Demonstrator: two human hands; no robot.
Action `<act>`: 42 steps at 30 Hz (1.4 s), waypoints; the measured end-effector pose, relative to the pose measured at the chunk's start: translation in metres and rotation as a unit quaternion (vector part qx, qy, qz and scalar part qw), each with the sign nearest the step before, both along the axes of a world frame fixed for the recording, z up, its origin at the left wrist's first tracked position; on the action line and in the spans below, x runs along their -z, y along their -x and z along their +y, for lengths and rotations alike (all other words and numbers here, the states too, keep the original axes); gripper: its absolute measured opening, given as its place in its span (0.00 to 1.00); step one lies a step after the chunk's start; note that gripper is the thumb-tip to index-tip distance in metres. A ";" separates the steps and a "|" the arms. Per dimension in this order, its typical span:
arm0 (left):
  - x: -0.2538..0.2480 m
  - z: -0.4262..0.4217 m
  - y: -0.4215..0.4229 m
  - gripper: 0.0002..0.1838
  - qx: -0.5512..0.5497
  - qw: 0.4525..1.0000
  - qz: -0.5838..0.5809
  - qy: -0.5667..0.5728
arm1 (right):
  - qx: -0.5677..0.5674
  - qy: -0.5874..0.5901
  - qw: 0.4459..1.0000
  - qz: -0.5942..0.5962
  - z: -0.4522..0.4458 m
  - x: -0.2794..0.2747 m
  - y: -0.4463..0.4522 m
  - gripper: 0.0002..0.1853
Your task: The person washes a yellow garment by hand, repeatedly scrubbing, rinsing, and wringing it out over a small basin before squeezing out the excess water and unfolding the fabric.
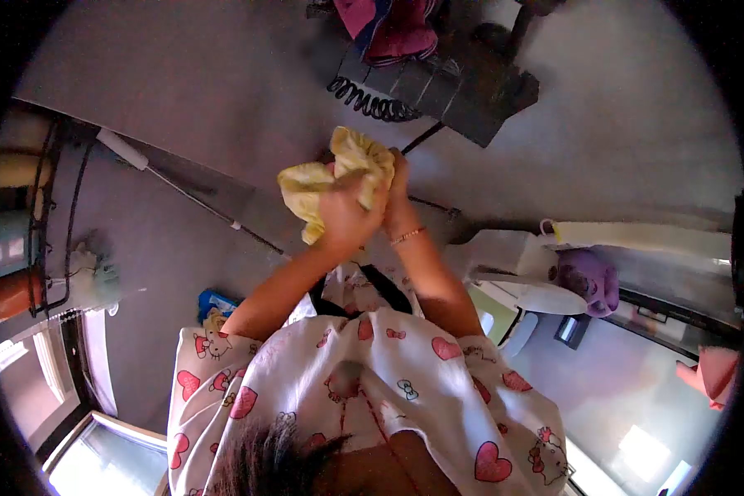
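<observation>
A crumpled yellow cloth is bunched up between my two hands, out in front of my chest. My left hand has its fingers wrapped into the lower folds, and part of the cloth hangs to its left. Close beside it, my right hand grips the cloth's right side, with a thin bracelet on that wrist. Some fingers of both hands are hidden by the folds and slightly blurred.
Beyond my hands stands a dark slatted piece with a black coil and pink fabric. A long pole leans at left, near a loaded rack. At right are a purple container and a white ledge.
</observation>
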State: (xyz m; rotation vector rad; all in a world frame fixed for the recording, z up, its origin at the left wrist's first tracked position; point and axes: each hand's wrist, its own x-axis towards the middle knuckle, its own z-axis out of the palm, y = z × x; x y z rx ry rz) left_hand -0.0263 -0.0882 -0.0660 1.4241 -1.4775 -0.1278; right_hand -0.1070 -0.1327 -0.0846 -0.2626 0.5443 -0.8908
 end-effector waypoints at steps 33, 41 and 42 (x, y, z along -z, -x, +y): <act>0.017 -0.017 -0.100 0.22 -0.013 0.941 0.208 -0.268 | -0.036 -0.139 0.989 -0.036 0.001 -0.009 0.034 0.16; -0.039 -0.007 -0.121 0.21 0.080 0.903 0.224 -0.359 | -0.033 -0.036 0.997 0.066 0.001 -0.006 0.092 0.19; -0.047 -0.006 -0.120 0.21 0.078 0.902 0.222 -0.361 | -0.052 -0.043 0.995 0.079 0.002 -0.006 0.097 0.20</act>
